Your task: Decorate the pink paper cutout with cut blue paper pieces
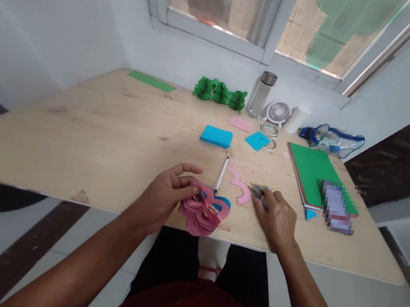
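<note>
My left hand pinches a bundle of pink paper cutouts with rounded, petal-like edges near the table's front edge. Blue paper shows behind the bundle's upper right part. At the right, my right hand has its fingers round the handles of a pair of scissors, whose blades point left; the fingers partly hide them. Between the hands lie a wavy pink paper offcut and a white pen with a dark tip.
Behind lie a blue paper stack, a blue sheet, a pink piece and tape rolls. A green paper garland, glass bottle and small fan stand near the wall. Right are green sheets and a blurred-out object.
</note>
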`<state>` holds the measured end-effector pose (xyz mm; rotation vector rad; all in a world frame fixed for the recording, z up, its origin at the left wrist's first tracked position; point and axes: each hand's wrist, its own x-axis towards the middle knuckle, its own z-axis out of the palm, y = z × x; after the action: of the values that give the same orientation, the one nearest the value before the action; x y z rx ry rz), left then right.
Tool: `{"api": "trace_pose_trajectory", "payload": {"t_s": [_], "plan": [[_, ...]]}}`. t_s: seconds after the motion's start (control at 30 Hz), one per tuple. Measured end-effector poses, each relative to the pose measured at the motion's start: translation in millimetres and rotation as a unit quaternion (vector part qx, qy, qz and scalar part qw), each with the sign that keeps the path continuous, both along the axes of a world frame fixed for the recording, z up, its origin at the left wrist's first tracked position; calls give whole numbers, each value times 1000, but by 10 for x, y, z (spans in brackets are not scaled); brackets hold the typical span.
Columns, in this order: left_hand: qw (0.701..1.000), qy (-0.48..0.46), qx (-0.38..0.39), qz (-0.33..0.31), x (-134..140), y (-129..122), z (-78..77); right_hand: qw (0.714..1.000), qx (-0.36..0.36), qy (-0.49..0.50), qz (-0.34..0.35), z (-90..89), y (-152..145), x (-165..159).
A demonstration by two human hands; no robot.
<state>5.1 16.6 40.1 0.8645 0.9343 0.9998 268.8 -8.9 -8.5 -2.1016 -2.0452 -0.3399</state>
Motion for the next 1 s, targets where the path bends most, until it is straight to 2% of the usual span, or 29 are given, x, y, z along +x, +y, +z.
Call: {"api": "trace_pose_trajectory", "payload": {"t_s": [0.17, 0.27, 0.37, 0.43, 0.53, 0.67, 0.77, 1.0], "plan": [[1000, -24, -3, -9, -32, 37, -64, 1000, 18, 4, 25, -130, 57, 93], [999, -33, 0, -11, -42, 64, -95, 998, 36, 22, 39, -122, 61, 114], [999, -31, 1, -20, -44, 78, -107, 990, 78, 94, 67, 15, 13, 20], [999, -27, -1, -22, -37, 79, -108, 965, 100, 203, 136, 170, -43, -120], [1000, -21, -3, -19, -15, 71, -105, 916, 71, 335, 209, 417, -125, -391], [1000, -13, 1, -18, 18, 53, -90, 887, 16, 383, 256, 589, -158, -674], [1000, -7, 6, -20, 38, 42, -68, 886, -10, 384, 259, 572, -135, -754], [1000, -1, 1, -24, 80, 28, -53, 903, -38, 370, 213, 492, -99, -758]]}}
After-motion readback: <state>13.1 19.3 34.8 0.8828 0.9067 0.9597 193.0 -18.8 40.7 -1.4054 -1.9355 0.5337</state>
